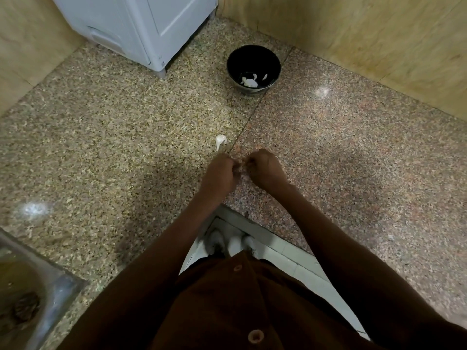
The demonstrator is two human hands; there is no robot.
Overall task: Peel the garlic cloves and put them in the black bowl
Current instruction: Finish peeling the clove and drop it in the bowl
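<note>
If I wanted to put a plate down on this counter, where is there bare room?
The speckled stone counter lies bare right of the black bowl, toward the wall. Another bare stretch runs left of the white garlic piece, between the white appliance and the steel sink. The middle is busy: the left hand and right hand work there.

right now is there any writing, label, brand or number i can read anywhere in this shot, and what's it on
No text can be read in this view.
White appliance: small dark marks near its lower front corner, too small and blurred to read.
Black bowl: no lettering visible; only white pieces inside.
Countertop: speckled stone, no print.
</note>
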